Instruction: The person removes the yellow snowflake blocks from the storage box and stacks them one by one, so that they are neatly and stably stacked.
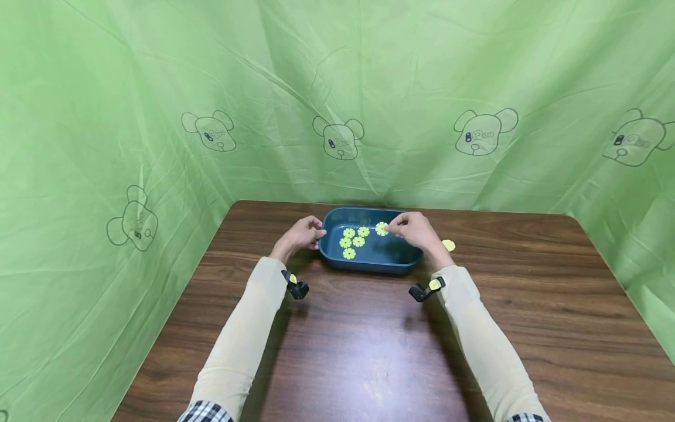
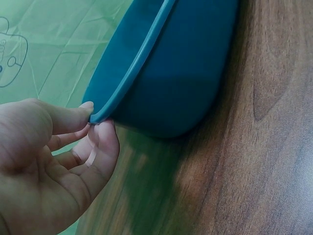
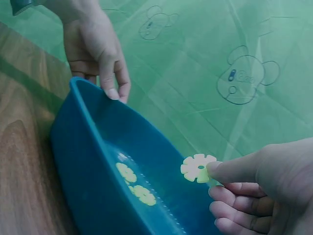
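A dark blue oblong plastic basin (image 1: 369, 267) stands on the table. My left hand (image 1: 300, 236) pinches the rim at its left end, thumb on top and fingers beneath, as the left wrist view shows on the basin wall (image 2: 166, 93). Between thumb and index finger, my right hand (image 1: 416, 230) holds a yellow flower-shaped disc (image 3: 195, 168) by its edge, over the right part of the basin. Several matching yellow flower discs (image 1: 349, 253) lie on the basin floor towards the left. The right hand and its forearm cover part of the basin's right end.
Another yellow disc (image 1: 448, 245) lies on the wooden table (image 1: 358, 346) just right of my right wrist. Green cloth (image 1: 401, 70) printed with bear heads hangs behind the table and along its sides.
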Demonstrator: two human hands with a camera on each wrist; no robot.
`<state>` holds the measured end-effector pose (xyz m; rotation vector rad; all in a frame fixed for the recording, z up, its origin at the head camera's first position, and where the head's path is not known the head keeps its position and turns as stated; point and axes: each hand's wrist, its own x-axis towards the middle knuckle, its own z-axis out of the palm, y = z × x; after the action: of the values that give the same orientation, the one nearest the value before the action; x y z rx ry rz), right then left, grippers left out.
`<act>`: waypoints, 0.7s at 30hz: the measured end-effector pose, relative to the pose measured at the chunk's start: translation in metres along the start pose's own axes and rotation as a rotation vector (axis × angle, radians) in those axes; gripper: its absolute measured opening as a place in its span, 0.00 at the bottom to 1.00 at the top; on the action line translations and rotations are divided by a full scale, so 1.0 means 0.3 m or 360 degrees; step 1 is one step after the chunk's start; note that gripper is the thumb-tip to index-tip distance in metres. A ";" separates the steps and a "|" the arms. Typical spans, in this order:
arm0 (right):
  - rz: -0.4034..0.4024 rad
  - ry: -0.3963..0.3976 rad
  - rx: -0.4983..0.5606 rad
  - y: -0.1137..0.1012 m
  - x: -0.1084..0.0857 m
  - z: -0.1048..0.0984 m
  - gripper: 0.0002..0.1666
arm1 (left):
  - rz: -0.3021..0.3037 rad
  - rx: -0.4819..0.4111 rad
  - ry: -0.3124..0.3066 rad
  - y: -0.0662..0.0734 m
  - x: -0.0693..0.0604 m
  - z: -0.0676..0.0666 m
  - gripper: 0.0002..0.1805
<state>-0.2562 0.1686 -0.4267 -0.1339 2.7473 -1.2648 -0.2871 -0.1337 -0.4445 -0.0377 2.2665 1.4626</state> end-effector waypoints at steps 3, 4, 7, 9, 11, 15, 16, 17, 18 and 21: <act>-0.0013 0.0042 -0.0012 0.006 -0.008 -0.022 0.14 | -0.0008 -0.0011 -0.0003 0.002 0.001 0.000 0.15; -0.0017 0.0049 -0.0021 0.007 -0.011 -0.030 0.14 | -0.0011 -0.0010 -0.0003 0.002 0.002 0.000 0.15; -0.0016 0.0067 -0.0024 0.014 -0.023 -0.051 0.15 | -0.0014 -0.0004 -0.0003 0.003 0.000 0.000 0.15; -0.0012 0.0070 -0.0016 0.021 -0.031 -0.065 0.16 | -0.0012 -0.0002 -0.0005 0.004 -0.003 0.000 0.15; -0.0005 0.0073 0.0013 0.030 -0.036 -0.077 0.16 | -0.0022 -0.0008 -0.0015 0.015 -0.014 0.001 0.16; 0.0035 0.0081 0.0073 0.056 -0.040 -0.102 0.17 | -0.0027 -0.0013 -0.0009 0.011 -0.012 0.002 0.17; 0.0050 0.0085 0.0081 0.061 -0.042 -0.108 0.18 | -0.0031 -0.0012 -0.0007 0.011 -0.011 0.003 0.17; 0.0062 0.0086 0.0084 0.067 -0.045 -0.115 0.18 | -0.0020 -0.0011 0.0003 0.001 -0.002 0.004 0.16; 0.0080 0.0090 0.0087 0.070 -0.049 -0.121 0.19 | -0.0019 -0.0011 0.0002 0.000 -0.001 0.003 0.16; 0.0116 0.0091 0.0103 0.077 -0.064 -0.137 0.20 | -0.0016 -0.0007 -0.0003 0.002 -0.004 0.003 0.16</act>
<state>-0.2438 0.2168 -0.4165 0.0083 2.7273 -1.3566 -0.2860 -0.1330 -0.4438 -0.0490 2.2584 1.4618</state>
